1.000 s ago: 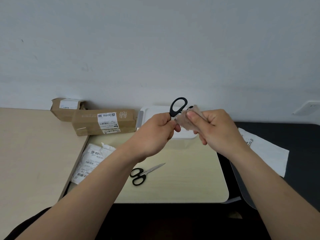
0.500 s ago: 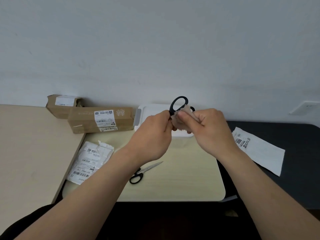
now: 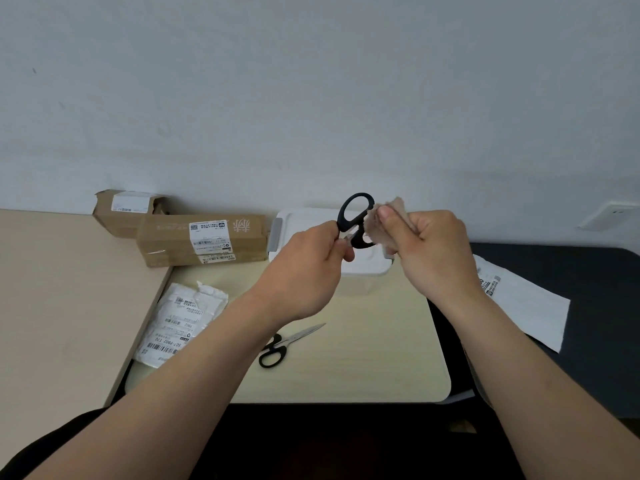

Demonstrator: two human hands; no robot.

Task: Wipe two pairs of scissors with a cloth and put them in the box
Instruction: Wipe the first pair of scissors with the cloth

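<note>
My left hand (image 3: 311,258) pinches a pair of black-handled scissors (image 3: 356,216) by the blades, handles pointing up, above the white box (image 3: 360,268). A beige cloth (image 3: 384,220) is bunched in my right hand (image 3: 426,251) and pressed against the lower scissor handle. The blades are hidden inside my left hand. The white box has its lid on and stands against the wall behind my hands. A second pair of black-handled scissors (image 3: 287,344) lies flat on the pale yellow table (image 3: 381,341), partly hidden by my left forearm.
Two brown cardboard parcels (image 3: 201,240) lie along the wall at the left. A crumpled white mailer bag (image 3: 180,323) sits at the table's left edge. Another white mailer (image 3: 523,303) lies on the black surface (image 3: 588,271) to the right. A beige desk (image 3: 69,289) adjoins on the left.
My right hand with the cloth has slid right and slightly back along the scissor handles, exposing more of the lower handle. The view has shifted a little.
</note>
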